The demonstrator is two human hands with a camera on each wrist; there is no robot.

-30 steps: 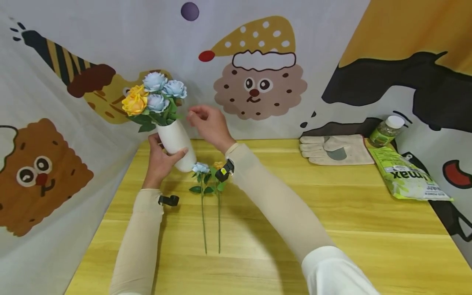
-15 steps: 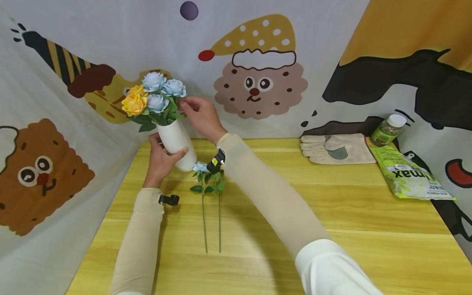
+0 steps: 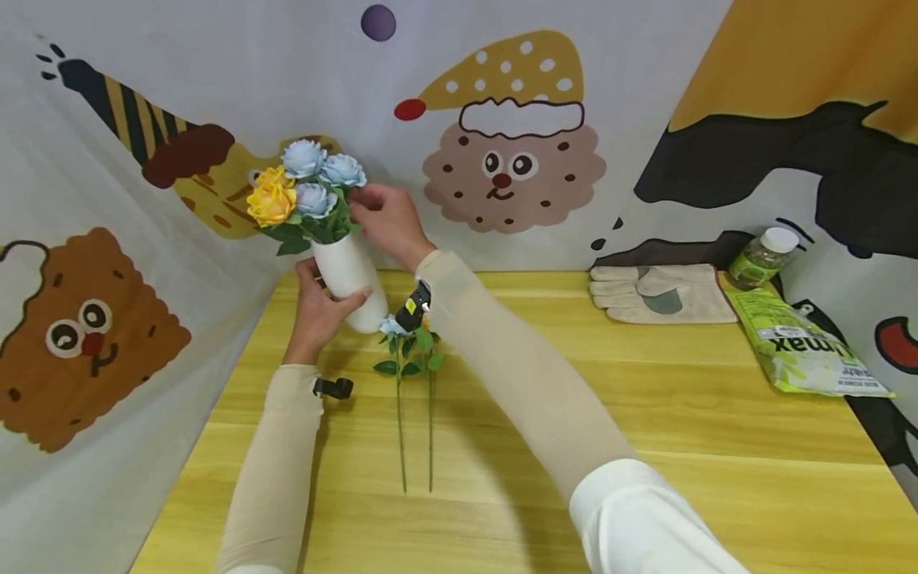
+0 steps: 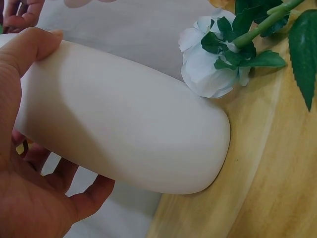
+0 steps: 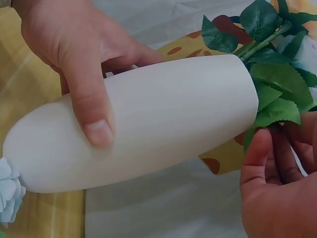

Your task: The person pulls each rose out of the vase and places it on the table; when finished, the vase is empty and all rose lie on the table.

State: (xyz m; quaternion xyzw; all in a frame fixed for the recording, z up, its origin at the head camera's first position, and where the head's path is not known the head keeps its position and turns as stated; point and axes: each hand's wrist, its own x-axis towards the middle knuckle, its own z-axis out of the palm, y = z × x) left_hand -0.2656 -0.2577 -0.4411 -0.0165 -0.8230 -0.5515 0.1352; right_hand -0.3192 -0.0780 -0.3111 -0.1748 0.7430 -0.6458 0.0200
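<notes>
My left hand (image 3: 319,315) grips a white vase (image 3: 351,279) around its side, thumb in front and fingers behind. The vase's base is down at the wooden table, and its mouth leans left in the head view. Blue roses (image 3: 315,199) and yellow roses (image 3: 271,199) with green leaves fill it. My right hand (image 3: 394,223) is at the bouquet's right side, just above the mouth. In the right wrist view its thumb and curled fingers pinch at a green leaf (image 5: 281,110); part of the fingers is hidden. A loose blue rose (image 4: 210,69) lies beside the vase's base.
Next to the loose blue rose lies another stem (image 3: 430,430), its yellow bloom mostly behind the right wrist camera. At the back right are a work glove (image 3: 663,293), a lidded jar (image 3: 762,259) and a green-white packet (image 3: 803,343). A printed curtain (image 3: 516,191) borders the table (image 3: 574,383).
My right hand has moved left, from beside the bouquet in to its leaves, and its fingers have closed there. The left hand still holds the vase in the same place.
</notes>
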